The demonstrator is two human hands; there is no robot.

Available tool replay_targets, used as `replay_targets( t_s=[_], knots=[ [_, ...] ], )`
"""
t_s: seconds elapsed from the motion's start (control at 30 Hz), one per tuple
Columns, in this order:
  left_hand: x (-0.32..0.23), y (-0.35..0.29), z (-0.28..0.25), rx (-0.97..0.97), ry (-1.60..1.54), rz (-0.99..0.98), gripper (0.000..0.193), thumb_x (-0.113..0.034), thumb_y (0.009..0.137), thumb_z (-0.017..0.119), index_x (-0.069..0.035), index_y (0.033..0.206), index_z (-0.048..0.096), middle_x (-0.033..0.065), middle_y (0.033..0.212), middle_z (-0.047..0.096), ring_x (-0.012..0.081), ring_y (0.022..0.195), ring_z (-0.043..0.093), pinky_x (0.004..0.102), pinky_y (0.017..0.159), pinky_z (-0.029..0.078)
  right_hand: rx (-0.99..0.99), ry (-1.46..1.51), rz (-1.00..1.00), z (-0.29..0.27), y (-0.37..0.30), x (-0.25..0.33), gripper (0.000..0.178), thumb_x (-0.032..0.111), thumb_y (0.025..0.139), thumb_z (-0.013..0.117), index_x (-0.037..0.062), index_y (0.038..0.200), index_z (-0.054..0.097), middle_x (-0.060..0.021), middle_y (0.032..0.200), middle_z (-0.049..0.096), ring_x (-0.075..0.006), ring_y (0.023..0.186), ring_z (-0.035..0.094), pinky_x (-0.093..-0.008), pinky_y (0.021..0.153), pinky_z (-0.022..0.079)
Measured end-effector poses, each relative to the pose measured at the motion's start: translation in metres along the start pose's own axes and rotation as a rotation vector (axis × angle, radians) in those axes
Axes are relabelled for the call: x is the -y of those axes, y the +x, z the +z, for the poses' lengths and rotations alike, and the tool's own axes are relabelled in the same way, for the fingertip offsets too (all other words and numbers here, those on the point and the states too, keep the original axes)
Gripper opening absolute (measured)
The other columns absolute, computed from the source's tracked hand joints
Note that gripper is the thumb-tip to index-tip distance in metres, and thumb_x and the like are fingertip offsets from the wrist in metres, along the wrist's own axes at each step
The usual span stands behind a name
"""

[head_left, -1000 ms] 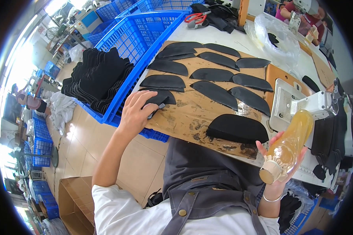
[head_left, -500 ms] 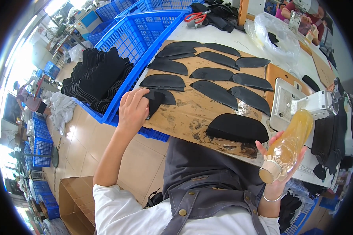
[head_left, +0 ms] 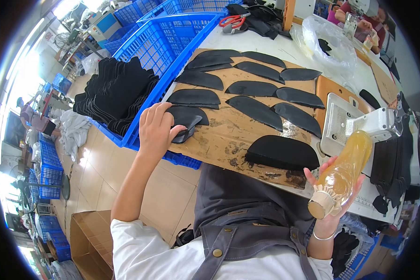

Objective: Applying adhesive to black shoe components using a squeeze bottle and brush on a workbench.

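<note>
At the left edge of a cardboard sheet [head_left: 214,142], my left hand [head_left: 155,127] pinches a black half-moon piece [head_left: 186,132] between thumb and fingers. That piece is bent up, and another like it lies partly under it. My right hand [head_left: 337,198] is wrapped round a clear plastic bottle [head_left: 344,170] of yellowish liquid. The bottle tilts with its pale, cloth-wrapped cap toward me. A thick black half-moon stack [head_left: 282,151] sits on the cardboard's near edge, between my hands. Several dark half-moon pieces [head_left: 254,112] lie spread over the sheet, some overlapping.
Left of the table, a blue plastic basket [head_left: 147,100] holds a heap of black cut pieces [head_left: 114,93]. A white sewing machine arm [head_left: 371,122] stands at the right. Red-handled cutters [head_left: 234,23] and a clear plastic bag [head_left: 326,46] lie at the back.
My left hand has shifted slightly left, and its thumb now shows. The piece it holds has turned up, baring a shinier grey face. My right hand and the bottle have stayed put.
</note>
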State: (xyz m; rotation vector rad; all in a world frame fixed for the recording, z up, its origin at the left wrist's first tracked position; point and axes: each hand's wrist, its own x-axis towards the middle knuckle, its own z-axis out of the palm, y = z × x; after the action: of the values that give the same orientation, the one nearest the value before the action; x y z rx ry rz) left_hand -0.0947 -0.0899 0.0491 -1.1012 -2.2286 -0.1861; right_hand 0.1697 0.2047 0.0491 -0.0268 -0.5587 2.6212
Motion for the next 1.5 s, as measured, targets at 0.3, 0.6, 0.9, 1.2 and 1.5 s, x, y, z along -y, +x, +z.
replay_targets(
  t_s=[0.3, 0.6, 0.9, 1.2, 1.5],
  knots=[
    [-0.003, -0.001, 0.001, 0.02, -0.052, 0.031, 0.021, -0.002, 0.072, 0.062, -0.005, 0.092, 0.06, 0.0085, 0.107, 0.057, 0.0265, 0.103, 0.053, 0.0385, 0.088, 0.04, -0.013, -0.014, -0.007, 0.002, 0.0, 0.0, 0.07, 0.061, 0.084, 0.048, 0.003, 0.123, 0.044, -0.0143, 0.113, 0.054, -0.028, 0.105, 0.057, -0.059, 0.1, 0.034],
    [-0.025, -0.011, -0.029, -0.373, -0.224, -0.092, 0.036, -0.005, 0.08, 0.06, -0.002, 0.113, 0.048, 0.0166, 0.11, 0.057, 0.0314, 0.103, 0.055, 0.0401, 0.093, 0.038, -0.038, -0.037, -0.015, 0.007, 0.0, 0.001, 0.068, 0.06, 0.084, 0.049, 0.0038, 0.122, 0.044, -0.0138, 0.112, 0.055, -0.0277, 0.104, 0.058, -0.058, 0.1, 0.035],
    [-0.007, -0.034, -0.114, -1.352, -0.127, -0.202, 0.028, -0.02, 0.094, 0.033, -0.002, 0.113, 0.04, 0.0252, 0.109, 0.055, 0.036, 0.097, 0.056, 0.0446, 0.089, 0.044, 0.038, -0.054, -0.046, 0.001, -0.001, 0.003, 0.062, 0.051, 0.087, 0.051, 0.01, 0.132, 0.039, -0.0144, 0.12, 0.05, -0.0316, 0.106, 0.055, -0.0651, 0.099, 0.03],
    [0.064, -0.126, -0.151, -1.397, 0.19, -0.748, 0.03, -0.017, 0.087, 0.046, 0.008, 0.103, 0.046, 0.0215, 0.1, 0.06, 0.0292, 0.09, 0.058, 0.0377, 0.083, 0.046, -0.018, -0.109, -0.067, 0.007, -0.001, 0.004, 0.069, 0.06, 0.083, 0.051, 0.0043, 0.123, 0.044, -0.0122, 0.112, 0.054, -0.0275, 0.107, 0.055, -0.0561, 0.099, 0.037],
    [-0.103, -0.028, -0.036, -0.147, -0.682, 0.03, 0.045, -0.012, 0.07, 0.069, -0.001, 0.112, 0.056, 0.0116, 0.106, 0.061, 0.0297, 0.091, 0.061, 0.0397, 0.08, 0.047, 0.009, -0.554, -0.253, 0.023, 0.023, -0.019, 0.072, 0.053, 0.086, 0.052, 0.0019, 0.133, 0.034, -0.0185, 0.126, 0.046, -0.0336, 0.115, 0.049, -0.0489, 0.099, 0.039]
  ],
)
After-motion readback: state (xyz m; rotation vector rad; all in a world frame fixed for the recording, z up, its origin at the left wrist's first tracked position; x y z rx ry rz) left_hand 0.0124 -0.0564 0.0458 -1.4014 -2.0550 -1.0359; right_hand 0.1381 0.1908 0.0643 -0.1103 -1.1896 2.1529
